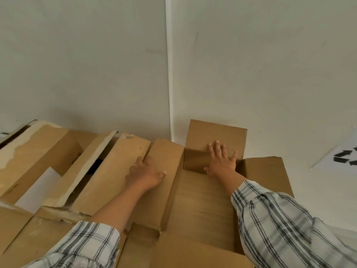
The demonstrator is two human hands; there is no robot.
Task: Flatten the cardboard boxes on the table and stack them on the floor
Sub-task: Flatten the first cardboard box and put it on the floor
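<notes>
- Now both hands press on cardboard: my left hand (145, 176) lies on a long side flap (162, 182) of the box (204, 206), fingers curled loosely over the flap's far edge, thumb out to the side.
- My right hand (222, 163) rests at the foot of the end flap (216, 136), fingers spread wide and flat, clamped on nothing; I read it as pushing that flap down and outward.
- With flaps splayed on several sides, the box looks part-flattened, in my judgement; the stacking step is not yet done.
- A second flap (268, 176) juts out to the right, just beside my right wrist.
- Left of my hands sits a torn box (46, 161), open, its paper skin peeled, a white sheet (38, 190) inside, touching the one I work on.
- Cardboard covers all of the working surface, so I cannot see the table itself, nor any floor.
- Behind, two pale walls (87, 64) meet in a corner; a paper sign (342, 157) with dark recycling arrows hangs at far right.
- Plaid sleeves (289, 225) cover both forearms, the left pushed up.
</notes>
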